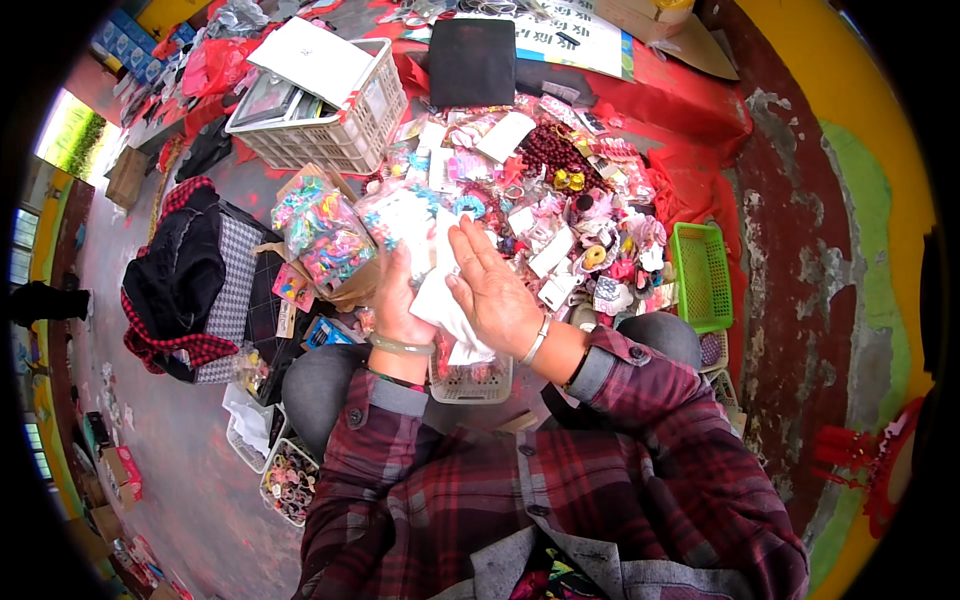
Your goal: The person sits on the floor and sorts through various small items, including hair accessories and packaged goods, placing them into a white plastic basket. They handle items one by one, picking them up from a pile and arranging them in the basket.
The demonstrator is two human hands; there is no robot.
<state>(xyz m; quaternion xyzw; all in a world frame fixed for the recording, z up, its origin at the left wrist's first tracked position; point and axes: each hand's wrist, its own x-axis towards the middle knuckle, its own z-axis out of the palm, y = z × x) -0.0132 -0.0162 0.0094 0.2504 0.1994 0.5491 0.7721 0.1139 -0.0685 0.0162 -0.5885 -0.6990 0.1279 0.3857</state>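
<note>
A crumpled white sheet (pixel 450 312), cloth or paper I cannot tell, is held between my two hands over the heap, its lower end hanging between my wrists. My left hand (pixel 402 305) is at its left side, fingers partly hidden, a pale bangle on the wrist. My right hand (pixel 495 300) presses against it from the right with long straight fingers; a silver bracelet circles that wrist. Under my wrists sits a pale plastic basket (pixel 472 390) with small reddish items. Beyond my hands spreads a heap of hair accessories and small packets (pixel 555 235).
On the left are a box of colourful bagged items (pixel 325 230), a white crate (pixel 320 150) and a dark garment (pixel 180 260). A green basket (pixel 703 275) stands right. A black flat item (pixel 472 62) lies at the back. A small basket of hair ties (pixel 290 483) is by my left knee.
</note>
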